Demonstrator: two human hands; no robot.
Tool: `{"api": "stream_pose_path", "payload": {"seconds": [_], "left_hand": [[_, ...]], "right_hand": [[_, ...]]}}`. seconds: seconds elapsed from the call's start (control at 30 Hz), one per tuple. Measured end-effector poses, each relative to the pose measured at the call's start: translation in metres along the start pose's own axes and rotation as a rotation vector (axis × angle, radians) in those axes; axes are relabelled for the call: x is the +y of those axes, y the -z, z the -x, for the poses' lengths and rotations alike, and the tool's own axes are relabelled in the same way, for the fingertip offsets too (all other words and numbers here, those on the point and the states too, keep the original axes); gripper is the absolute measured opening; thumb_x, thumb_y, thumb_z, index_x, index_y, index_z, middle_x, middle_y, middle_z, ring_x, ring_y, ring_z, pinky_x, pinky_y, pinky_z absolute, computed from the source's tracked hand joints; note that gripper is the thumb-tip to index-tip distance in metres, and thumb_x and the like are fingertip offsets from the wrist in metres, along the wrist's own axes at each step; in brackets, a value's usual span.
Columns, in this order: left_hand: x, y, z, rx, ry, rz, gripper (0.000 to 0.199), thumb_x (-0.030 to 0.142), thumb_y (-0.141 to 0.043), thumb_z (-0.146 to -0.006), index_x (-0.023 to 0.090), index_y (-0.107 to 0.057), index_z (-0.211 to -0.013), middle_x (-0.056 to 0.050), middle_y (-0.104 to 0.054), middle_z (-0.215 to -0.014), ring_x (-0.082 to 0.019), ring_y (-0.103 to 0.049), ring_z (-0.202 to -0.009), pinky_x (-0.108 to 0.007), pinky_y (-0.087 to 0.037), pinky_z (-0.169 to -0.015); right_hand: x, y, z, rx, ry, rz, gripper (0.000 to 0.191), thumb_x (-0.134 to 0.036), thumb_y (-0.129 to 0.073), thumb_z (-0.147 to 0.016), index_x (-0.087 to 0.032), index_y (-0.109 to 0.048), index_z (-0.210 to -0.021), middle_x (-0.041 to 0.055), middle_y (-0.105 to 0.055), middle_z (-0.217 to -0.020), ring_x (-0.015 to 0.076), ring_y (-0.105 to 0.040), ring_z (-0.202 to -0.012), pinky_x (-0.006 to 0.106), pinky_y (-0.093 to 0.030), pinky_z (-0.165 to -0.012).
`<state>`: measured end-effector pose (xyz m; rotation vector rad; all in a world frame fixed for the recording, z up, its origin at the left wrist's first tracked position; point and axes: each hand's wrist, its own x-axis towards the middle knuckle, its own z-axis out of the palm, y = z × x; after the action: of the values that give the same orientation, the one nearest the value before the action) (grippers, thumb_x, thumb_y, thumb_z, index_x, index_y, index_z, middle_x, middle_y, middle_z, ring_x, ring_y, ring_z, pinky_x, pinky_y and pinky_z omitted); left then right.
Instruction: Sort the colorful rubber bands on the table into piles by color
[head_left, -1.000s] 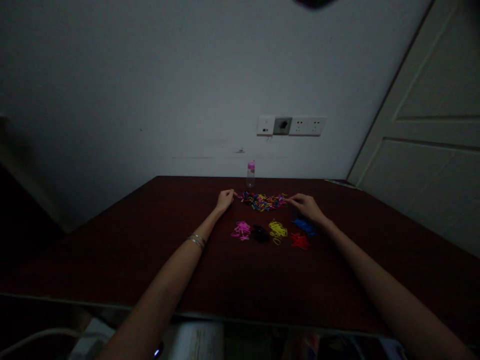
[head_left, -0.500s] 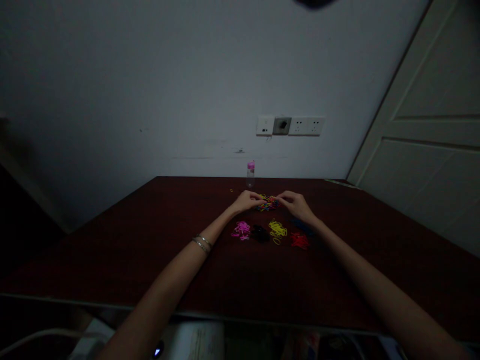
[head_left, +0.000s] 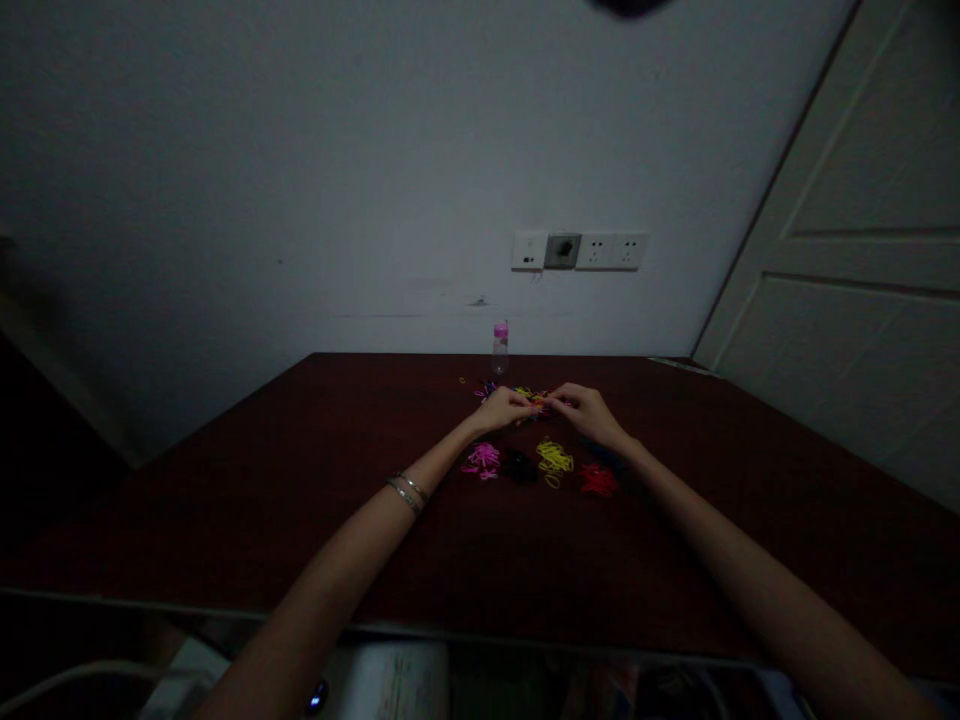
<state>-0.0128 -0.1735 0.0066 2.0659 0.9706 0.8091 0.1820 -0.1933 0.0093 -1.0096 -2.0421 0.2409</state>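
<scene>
A mixed pile of small coloured rubber bands [head_left: 525, 393] lies toward the far side of the dark red table. My left hand [head_left: 506, 407], with bracelets on the wrist, reaches into it from the left, thumb and fingers pinched on rubber bands. From the right comes my right hand [head_left: 586, 410], its fingertips also closed on rubber bands and almost meeting the left ones. Which single bands are held is too small to see. Nearer to me are sorted heaps: pink bands [head_left: 482, 459], black bands [head_left: 519, 465], yellow bands [head_left: 554, 460], red bands [head_left: 598, 480] and dark blue bands [head_left: 602, 452], partly behind my right forearm.
A clear bottle with a pink top [head_left: 500, 348] stands behind the pile near the wall. One loose yellow band [head_left: 462, 380] lies left of it. Wall sockets [head_left: 577, 251] sit above the table; a panelled door [head_left: 847, 260] is at right.
My left hand has moved slightly right and nearer to me, bringing the fingertips closer together. Bands behind the left hand now show, spread leftward from the pile.
</scene>
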Motion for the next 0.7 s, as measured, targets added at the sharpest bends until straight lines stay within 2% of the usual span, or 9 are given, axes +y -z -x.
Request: {"api": "stream_pose_path", "payload": {"seconds": [0.2,0.3,0.37,0.53,0.6,0.7], "left_hand": [[-0.007,0.001,-0.001,-0.016,-0.013,0.020,0.038,0.047,-0.058,-0.069,0.010,-0.064,-0.060,0.002,-0.047,-0.046,-0.007,-0.036,-0.045,-0.021,-0.024,-0.046],[-0.007,0.005,0.000,-0.019,0.005,0.019,0.038,0.046,-0.058,-0.068,0.010,-0.063,-0.058,0.002,-0.046,-0.045,-0.006,-0.035,-0.044,-0.021,-0.024,-0.046],[-0.007,0.008,0.001,-0.009,0.033,0.012,0.036,0.045,-0.059,-0.068,0.010,-0.064,-0.060,0.002,-0.046,-0.045,-0.006,-0.036,-0.044,-0.021,-0.025,-0.046],[-0.012,0.016,0.001,0.050,0.040,-0.019,0.037,0.045,-0.059,-0.068,0.009,-0.066,-0.063,0.002,-0.047,-0.045,-0.007,-0.036,-0.045,-0.020,-0.026,-0.046],[-0.016,0.018,0.000,0.061,0.023,-0.039,0.039,0.047,-0.058,-0.068,0.009,-0.066,-0.062,0.002,-0.046,-0.044,-0.006,-0.035,-0.044,-0.021,-0.025,-0.045],[-0.021,0.018,-0.001,0.060,0.025,-0.039,0.041,0.048,-0.056,-0.069,0.009,-0.066,-0.063,0.002,-0.046,-0.044,-0.007,-0.034,-0.044,-0.021,-0.023,-0.044]], "right_hand": [[0.007,0.008,-0.001,0.046,-0.028,0.000,0.029,-0.041,-0.052,-0.078,-0.017,-0.068,-0.077,0.0071,-0.066,-0.078,0.0177,-0.059,-0.074,0.029,-0.044,-0.068],[0.007,0.018,-0.003,0.006,-0.063,-0.049,0.029,-0.042,-0.053,-0.076,-0.017,-0.068,-0.078,0.0069,-0.067,-0.079,0.0178,-0.059,-0.074,0.030,-0.045,-0.069],[0.004,0.025,-0.003,-0.112,-0.092,-0.102,0.029,-0.043,-0.054,-0.075,-0.018,-0.069,-0.077,0.0062,-0.067,-0.080,0.0176,-0.059,-0.074,0.029,-0.045,-0.068],[-0.005,0.033,-0.001,-0.527,-0.134,-0.183,0.028,-0.043,-0.059,-0.071,-0.018,-0.072,-0.075,0.0038,-0.069,-0.073,0.0155,-0.059,-0.067,0.026,-0.044,-0.062],[-0.008,0.033,-0.001,-0.630,-0.141,-0.195,0.028,-0.042,-0.060,-0.069,-0.017,-0.073,-0.075,0.0033,-0.069,-0.071,0.0153,-0.059,-0.066,0.026,-0.044,-0.061],[-0.010,0.030,-0.001,-0.702,-0.123,-0.179,0.027,-0.041,-0.061,-0.068,-0.017,-0.073,-0.075,0.0036,-0.069,-0.071,0.0156,-0.059,-0.066,0.026,-0.044,-0.062]]}}
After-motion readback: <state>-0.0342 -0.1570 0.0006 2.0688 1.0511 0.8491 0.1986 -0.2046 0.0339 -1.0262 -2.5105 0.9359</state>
